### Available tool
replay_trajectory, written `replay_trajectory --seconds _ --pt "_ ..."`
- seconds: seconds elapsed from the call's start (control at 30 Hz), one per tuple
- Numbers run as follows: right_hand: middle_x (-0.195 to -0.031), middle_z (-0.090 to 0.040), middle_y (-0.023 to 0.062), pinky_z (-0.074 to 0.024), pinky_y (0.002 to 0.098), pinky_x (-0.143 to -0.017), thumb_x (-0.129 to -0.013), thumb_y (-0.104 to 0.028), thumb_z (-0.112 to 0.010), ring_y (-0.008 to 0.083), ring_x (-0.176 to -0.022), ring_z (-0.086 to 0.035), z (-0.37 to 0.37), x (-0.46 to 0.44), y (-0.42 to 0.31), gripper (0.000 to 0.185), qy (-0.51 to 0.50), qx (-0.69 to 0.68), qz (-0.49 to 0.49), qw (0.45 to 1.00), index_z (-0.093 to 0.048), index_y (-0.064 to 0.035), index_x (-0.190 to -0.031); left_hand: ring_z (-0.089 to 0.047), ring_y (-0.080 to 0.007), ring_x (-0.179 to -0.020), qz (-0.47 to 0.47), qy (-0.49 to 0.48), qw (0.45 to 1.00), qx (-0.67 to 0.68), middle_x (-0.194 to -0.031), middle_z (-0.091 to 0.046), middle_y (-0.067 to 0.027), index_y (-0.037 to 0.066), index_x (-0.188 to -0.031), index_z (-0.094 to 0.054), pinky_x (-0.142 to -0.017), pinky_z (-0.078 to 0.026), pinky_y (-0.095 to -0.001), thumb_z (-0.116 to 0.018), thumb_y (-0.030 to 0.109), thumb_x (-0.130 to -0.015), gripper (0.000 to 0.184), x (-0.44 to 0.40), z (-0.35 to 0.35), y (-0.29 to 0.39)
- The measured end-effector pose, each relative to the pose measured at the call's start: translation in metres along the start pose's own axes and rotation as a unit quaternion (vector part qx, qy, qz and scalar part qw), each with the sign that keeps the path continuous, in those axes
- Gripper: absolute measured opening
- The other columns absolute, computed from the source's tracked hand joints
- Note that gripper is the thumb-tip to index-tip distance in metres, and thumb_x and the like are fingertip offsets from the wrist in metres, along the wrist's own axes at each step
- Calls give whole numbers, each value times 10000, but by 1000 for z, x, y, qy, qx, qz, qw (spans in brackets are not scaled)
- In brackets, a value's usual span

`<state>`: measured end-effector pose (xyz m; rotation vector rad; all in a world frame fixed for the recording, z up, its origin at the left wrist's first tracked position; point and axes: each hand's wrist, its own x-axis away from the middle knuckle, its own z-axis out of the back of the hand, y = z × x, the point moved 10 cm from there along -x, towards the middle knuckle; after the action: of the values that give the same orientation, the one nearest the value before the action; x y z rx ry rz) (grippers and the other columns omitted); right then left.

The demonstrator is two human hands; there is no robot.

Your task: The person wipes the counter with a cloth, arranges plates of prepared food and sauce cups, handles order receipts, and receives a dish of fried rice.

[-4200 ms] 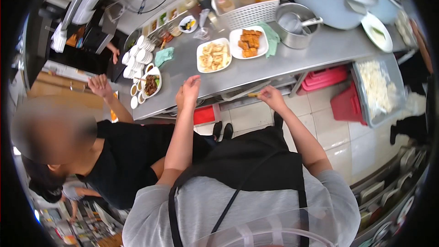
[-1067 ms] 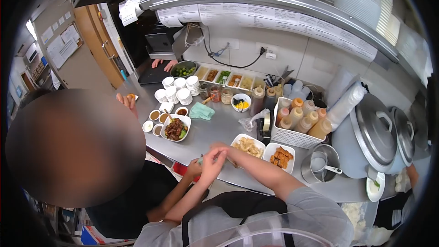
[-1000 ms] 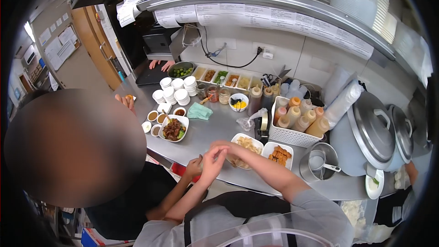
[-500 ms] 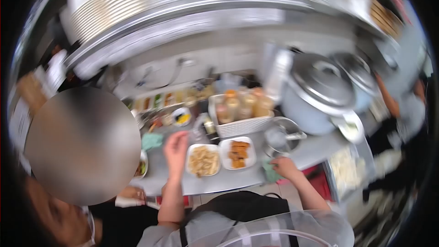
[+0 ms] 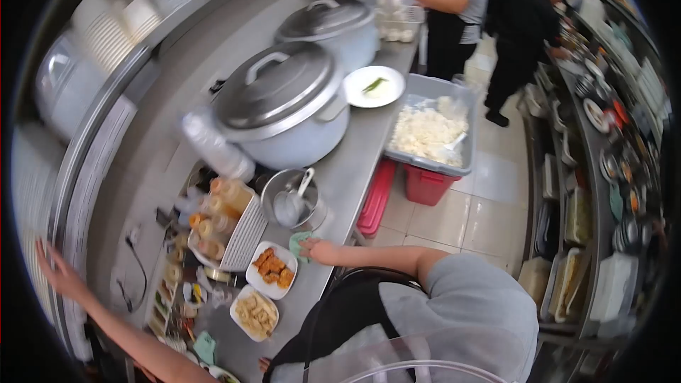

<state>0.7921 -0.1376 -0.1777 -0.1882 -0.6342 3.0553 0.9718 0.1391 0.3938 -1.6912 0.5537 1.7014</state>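
My left hand (image 5: pixel 62 275) is raised at the far left beside the shelf with stacked plates (image 5: pixel 32 220), its fingers spread and nothing seen in them. Whether it touches the plates I cannot tell. On the metal counter, my right hand (image 5: pixel 319 250) presses on a green cloth (image 5: pixel 299 245), fingers closed over it. Just left of the cloth is a white dish (image 5: pixel 258 274) of orange-brown fried pieces (image 5: pixel 274 268). Below it, another white dish holds pale yellowish strips (image 5: pixel 257 314). A metal pot (image 5: pixel 318 211) with a ladle (image 5: pixel 306 181) stands above the cloth.
A white basket of sauce bottles (image 5: pixel 245 237) stands behind the dishes. Two large lidded pots (image 5: pixel 291 128) and a white plate (image 5: pixel 355 96) are farther along. A grey tub (image 5: pixel 464 163) of white food stands off the counter edge. Two people (image 5: pixel 468 0) work at the back.
The view has swung to the right, bringing the aisle into sight. My left hand has gone from above the counter up to the plate shelf. My right hand stays at the cloth.
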Motion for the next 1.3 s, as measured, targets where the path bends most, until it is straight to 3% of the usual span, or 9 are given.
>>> replay_trajectory --seconds 0.27,0.5,0.53,0.6,0.67,0.73,0.9,1.13,1.3 --pt "-1156 -476 205 -357 384 -917 -698 -27 -455 319 -1044 -474 -20 17 9 370 40 11 66 997 -552 -39 -1055 -559 -123 -892 54 3 998 31 -972 -616 -54 41 -977 -621 -783 -415 -235 -567 137 -818 193 51 48 40" --pt "-1072 -526 172 -434 340 -756 -745 -79 -503 278 -884 -530 66 -1 -43 385 105 3 138 985 -519 -45 -1128 -542 -115 -613 352 -68 934 12 -762 -629 -70 31 -854 -637 -627 -434 -272 -610 206 -779 192 219 122 -57" --pt "-966 -554 150 -439 310 -669 -770 -107 -505 232 -769 -535 48 -7 -19 383 28 -153 15 988 -498 -29 -1145 -568 -207 -623 299 -135 943 -60 -726 -619 -93 0 -822 -620 -677 -451 -328 -619 216 -766 223 242 125 -57" --pt "-715 -573 68 -396 243 -471 -819 -148 -493 117 -518 -477 -4 -13 5 428 -57 -404 -98 908 -411 1 -1211 -570 -294 -793 485 -196 842 -133 -795 -603 -133 6 -844 -601 -797 -418 -382 -637 197 -707 237 318 128 -42" --pt "-882 -569 72 -487 246 -572 -820 -110 -467 140 -645 -563 -32 -19 -8 468 -147 -562 -204 788 -337 -43 -1264 -559 -281 -880 446 -225 866 -14 -891 -592 -147 32 -852 -615 -807 -420 -360 -637 135 -691 193 314 112 -5" --pt "-1018 -525 161 -539 332 -615 -811 -39 -395 273 -756 -610 -43 -22 -11 497 -147 -679 -251 674 -233 -51 -1281 -554 -284 -902 451 -177 874 -34 -891 -599 -141 43 -858 -622 -811 -416 -358 -626 116 -697 177 318 121 -22" --pt "-1020 -514 210 -537 356 -604 -786 -20 -386 330 -715 -614 -57 -36 -5 495 -166 -689 -265 654 -211 -41 -1248 -537 -155 -935 587 49 788 180 -998 -589 -73 31 -1002 -557 -811 -403 -292 -591 200 -784 278 268 147 -125" --pt "-993 -528 196 -534 361 -605 -783 -25 -393 323 -717 -615 -54 -36 -6 455 -158 -693 -262 653 -246 -35 -1214 -243 -382 -1227 573 234 566 545 -1294 -300 -225 -10 -952 -411 -982 -255 -513 -441 100 -790 198 201 95 -212" --pt "-971 -548 176 -533 361 -606 -784 -46 -396 316 -727 -619 -52 -35 -7 362 -137 -702 -249 653 -334 -39 -1141 -266 -379 -1208 545 263 518 605 -1260 -329 -228 7 -947 -407 -1008 -140 -533 -451 134 -722 263 188 87 -222"
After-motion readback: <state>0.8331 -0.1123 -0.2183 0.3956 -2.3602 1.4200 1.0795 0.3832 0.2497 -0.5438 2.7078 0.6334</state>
